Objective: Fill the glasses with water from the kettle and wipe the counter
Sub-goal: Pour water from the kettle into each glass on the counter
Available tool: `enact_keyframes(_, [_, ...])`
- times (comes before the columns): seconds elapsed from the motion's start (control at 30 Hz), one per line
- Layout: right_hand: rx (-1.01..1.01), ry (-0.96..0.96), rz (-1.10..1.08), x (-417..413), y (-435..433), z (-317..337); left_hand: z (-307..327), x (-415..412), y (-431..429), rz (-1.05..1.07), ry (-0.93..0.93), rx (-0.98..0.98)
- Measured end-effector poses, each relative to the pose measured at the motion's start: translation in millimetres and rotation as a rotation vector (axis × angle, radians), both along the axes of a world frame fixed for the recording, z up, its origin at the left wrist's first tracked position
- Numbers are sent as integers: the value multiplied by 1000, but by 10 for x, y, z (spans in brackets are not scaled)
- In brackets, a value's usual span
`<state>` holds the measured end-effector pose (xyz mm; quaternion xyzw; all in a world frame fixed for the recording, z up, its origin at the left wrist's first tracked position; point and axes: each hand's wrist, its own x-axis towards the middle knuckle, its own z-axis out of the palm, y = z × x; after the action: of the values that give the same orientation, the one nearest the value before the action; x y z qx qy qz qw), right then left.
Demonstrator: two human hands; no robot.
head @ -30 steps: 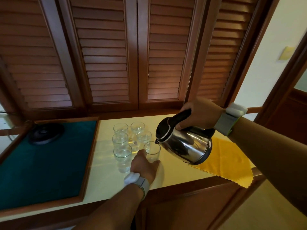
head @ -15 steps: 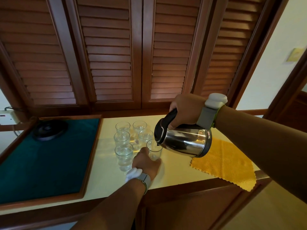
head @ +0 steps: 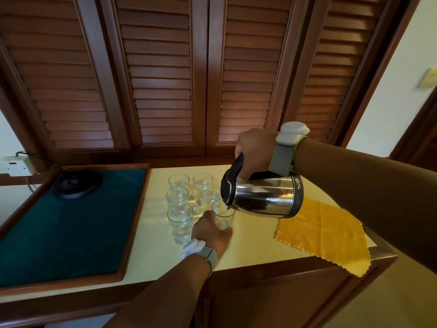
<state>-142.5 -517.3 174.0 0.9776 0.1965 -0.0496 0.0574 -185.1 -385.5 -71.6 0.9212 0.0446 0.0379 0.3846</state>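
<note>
Several clear glasses (head: 179, 181) stand in two rows on the cream counter (head: 250, 252). My left hand (head: 211, 229) grips the base of the front right glass (head: 223, 215). My right hand (head: 254, 153) holds the black handle of a steel kettle (head: 264, 198), tipped almost level, with its spout over that glass's rim. The front left glass (head: 181, 221) holds water. A yellow cloth (head: 324, 235) lies flat on the counter to the right, hanging a little over the front edge.
A wooden-framed green mat (head: 71, 228) covers the left of the counter, with the black kettle base (head: 76, 184) at its back. A wall socket (head: 16, 165) sits at far left. Brown louvred shutters (head: 165, 79) rise behind the counter.
The kettle has tipped further, from slanted to almost level, and its spout has come down onto the rim of the front right glass. My left hand has stayed on that glass.
</note>
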Motion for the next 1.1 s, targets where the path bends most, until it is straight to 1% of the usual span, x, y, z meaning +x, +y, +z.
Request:
enact_keyframes(0.17, [-73, 60, -3, 6, 113, 91, 4, 13, 1, -10, 4, 27])
enact_keyframes(0.27, [-126, 32, -89, 10, 168, 95, 5, 9, 5, -10, 3, 36])
enact_keyframes(0.8, [-144, 0, -86, 156, 202, 26, -17, 14, 10, -13, 6, 10])
enact_keyframes(1.1, [-136, 9, -101, 192, 191, 12, -14, 18, 15, -12, 4, 33])
